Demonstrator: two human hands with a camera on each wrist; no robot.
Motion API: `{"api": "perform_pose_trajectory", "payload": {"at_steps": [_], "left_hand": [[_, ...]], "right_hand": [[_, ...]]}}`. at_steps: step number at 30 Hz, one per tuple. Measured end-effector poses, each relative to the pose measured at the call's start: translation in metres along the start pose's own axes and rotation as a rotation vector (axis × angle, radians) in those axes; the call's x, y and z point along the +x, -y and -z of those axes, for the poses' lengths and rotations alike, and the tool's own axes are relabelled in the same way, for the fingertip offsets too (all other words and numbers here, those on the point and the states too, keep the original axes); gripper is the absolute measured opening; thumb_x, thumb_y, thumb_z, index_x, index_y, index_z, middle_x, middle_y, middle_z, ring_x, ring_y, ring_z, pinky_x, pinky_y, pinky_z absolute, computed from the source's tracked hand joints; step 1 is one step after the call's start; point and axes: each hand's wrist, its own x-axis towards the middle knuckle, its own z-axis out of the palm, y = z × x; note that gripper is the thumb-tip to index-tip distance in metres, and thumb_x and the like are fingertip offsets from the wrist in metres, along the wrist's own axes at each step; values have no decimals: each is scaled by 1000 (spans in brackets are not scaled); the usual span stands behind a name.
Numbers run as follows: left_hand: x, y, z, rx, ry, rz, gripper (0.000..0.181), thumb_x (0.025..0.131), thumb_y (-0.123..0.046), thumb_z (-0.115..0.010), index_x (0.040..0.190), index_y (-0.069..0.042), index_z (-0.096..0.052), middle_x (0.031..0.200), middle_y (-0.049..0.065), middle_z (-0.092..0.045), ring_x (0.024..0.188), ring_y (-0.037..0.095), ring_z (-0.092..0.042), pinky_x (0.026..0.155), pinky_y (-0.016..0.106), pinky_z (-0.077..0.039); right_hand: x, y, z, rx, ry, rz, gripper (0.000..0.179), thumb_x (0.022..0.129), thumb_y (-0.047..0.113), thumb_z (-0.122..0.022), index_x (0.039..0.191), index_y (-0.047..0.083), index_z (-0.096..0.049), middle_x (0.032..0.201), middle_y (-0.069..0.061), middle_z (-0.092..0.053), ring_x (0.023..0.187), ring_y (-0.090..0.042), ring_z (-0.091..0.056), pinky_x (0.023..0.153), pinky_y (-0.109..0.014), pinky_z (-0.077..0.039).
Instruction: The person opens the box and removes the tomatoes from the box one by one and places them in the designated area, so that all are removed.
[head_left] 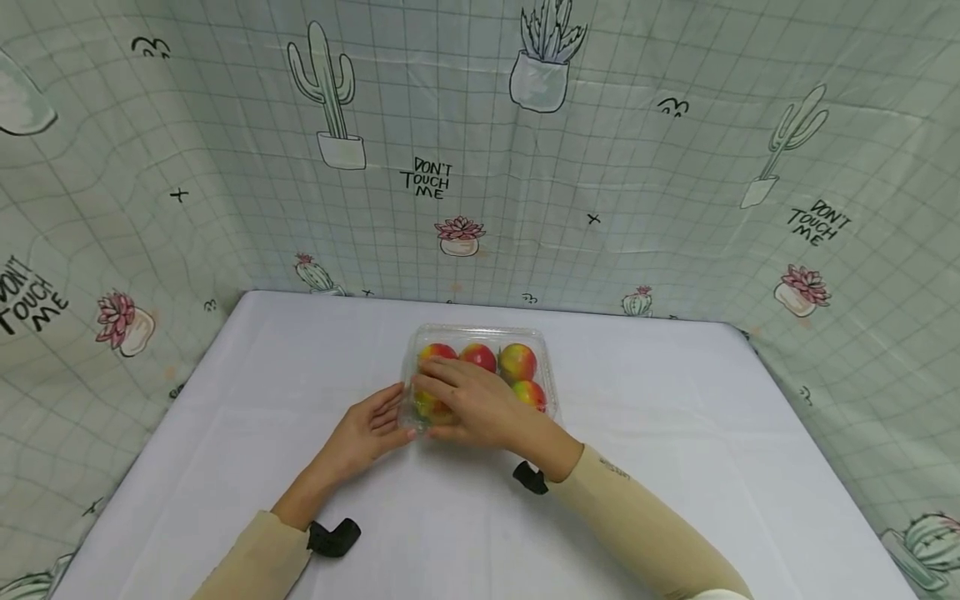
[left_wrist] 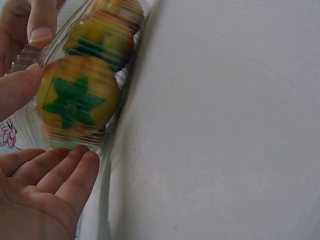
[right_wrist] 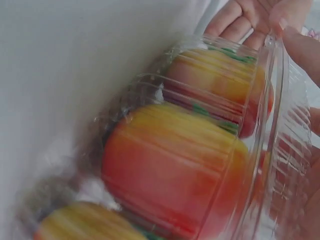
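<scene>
On the backdrop, 3 prints read "DON'T TOUCH ME"; left hand and right hand, fingers extended, touch clear container.

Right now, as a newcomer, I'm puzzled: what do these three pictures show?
There's no machine here, just a person's left hand and right hand. The wide picture comes from a head-worn camera; the two close ones are taken from each wrist. On the white-covered table rests a clear plastic box of red-and-yellow fruits with green star-shaped caps. The right hand lies across the box's top; the left hand, fingers fairly straight, is at its left end. Neither hand plainly grips it.
</scene>
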Motion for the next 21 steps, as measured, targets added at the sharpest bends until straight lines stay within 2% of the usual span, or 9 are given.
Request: {"api": "perform_pose_trajectory", "payload": {"at_steps": [14, 21], "left_hand": [[-2, -2, -1, 28, -14, -7, 78, 84, -13, -74, 146, 4, -30, 148, 22, -35, 126, 40, -45, 99, 42, -42], [-1, -2, -2, 20, -27, -23, 79, 82, -10, -75, 145, 4, -31, 149, 20, -35, 129, 38, -43, 100, 40, -41]], "right_hand": [[-23, -1, 10, -29, 35, -66, 73, 84, 49, -69, 143, 14, -44, 144, -9, -45, 134, -25, -39, 111, -38, -30], [-37, -5, 10, -35, 3, -104, 72, 82, 47, -71, 141, 14, -47, 144, -9, -44, 134, -24, -39, 110, -38, -32]]}}
